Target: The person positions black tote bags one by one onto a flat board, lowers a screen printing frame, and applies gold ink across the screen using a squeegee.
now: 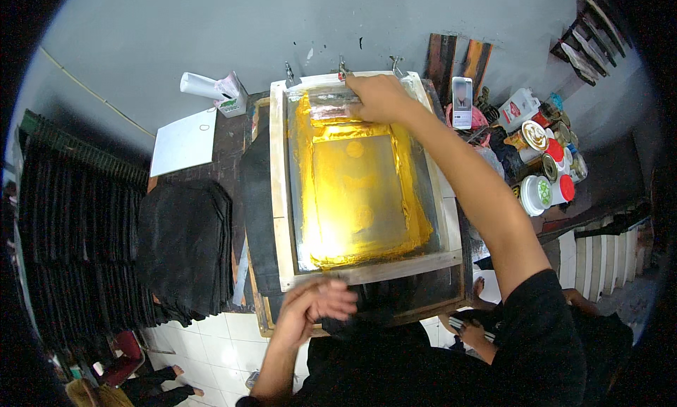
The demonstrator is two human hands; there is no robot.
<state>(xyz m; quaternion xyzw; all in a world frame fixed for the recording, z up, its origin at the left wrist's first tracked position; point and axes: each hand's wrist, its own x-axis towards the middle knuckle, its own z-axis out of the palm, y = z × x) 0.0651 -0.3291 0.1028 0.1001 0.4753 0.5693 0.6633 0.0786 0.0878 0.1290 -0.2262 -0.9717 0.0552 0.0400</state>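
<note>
Dark bench (229, 143) over white floor tile (226, 352). Left hand (321, 301) nearest, motion-blurred, fingers loosely curled, nothing visible in it, just off the frame's near bar. Screen frame (441, 227): pale bars, roughly square to the person, between the two hands; gold ink (360, 195) across most of the mesh. Right hand (381, 98) reaches to the far end, at the right end of what looks like an ink-smeared squeegee (330, 105); fingers partly hidden, can't tell if closed on it. Three metal clamps (343, 67) along the far bar. Black sheets (185, 241) stacked left, tubs (536, 194) and phone (462, 100) right. Grey wall (282, 19) behind, a bit chipped.
</note>
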